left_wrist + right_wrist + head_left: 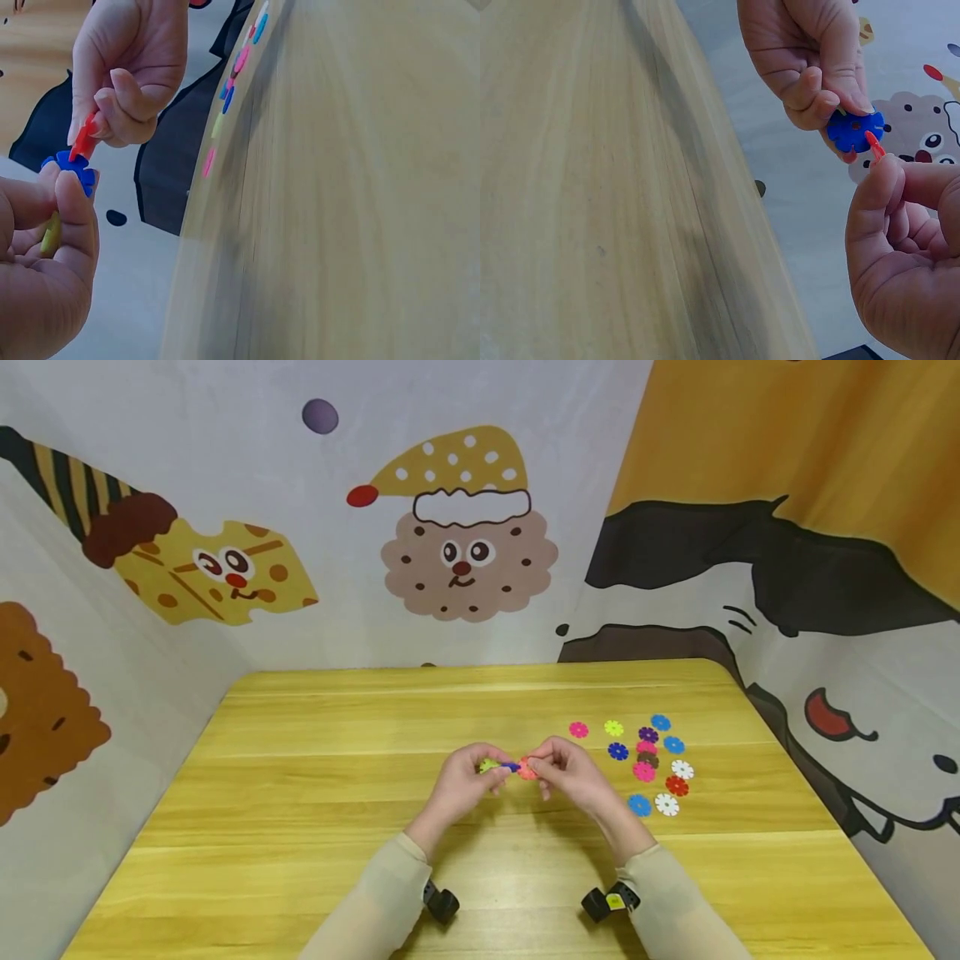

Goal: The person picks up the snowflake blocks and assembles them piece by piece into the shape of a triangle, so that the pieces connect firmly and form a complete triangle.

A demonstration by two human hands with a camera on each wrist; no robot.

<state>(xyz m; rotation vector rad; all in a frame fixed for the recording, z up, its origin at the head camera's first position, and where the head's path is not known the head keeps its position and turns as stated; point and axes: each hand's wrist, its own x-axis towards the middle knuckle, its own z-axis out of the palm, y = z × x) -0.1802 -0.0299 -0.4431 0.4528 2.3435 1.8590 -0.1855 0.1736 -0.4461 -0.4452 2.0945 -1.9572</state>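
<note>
Both hands meet above the middle of the wooden table (300, 827). My left hand (467, 777) pinches a blue snowflake disc (855, 131) that is joined to a yellow-green disc (51, 234). My right hand (564, 770) pinches a red-orange disc (81, 141) edge-on, its rim touching the blue disc (71, 166). In the head view the blue disc (510, 767) and the red-orange disc (527, 769) show between the fingertips. The yellow-green disc (487, 765) sits mostly hidden in the left fingers.
Several loose snowflake discs (647, 760) in pink, blue, purple, white, red and green lie flat on the table to the right of my hands. Cartoon-printed walls (465, 535) enclose the table at the back and on both sides.
</note>
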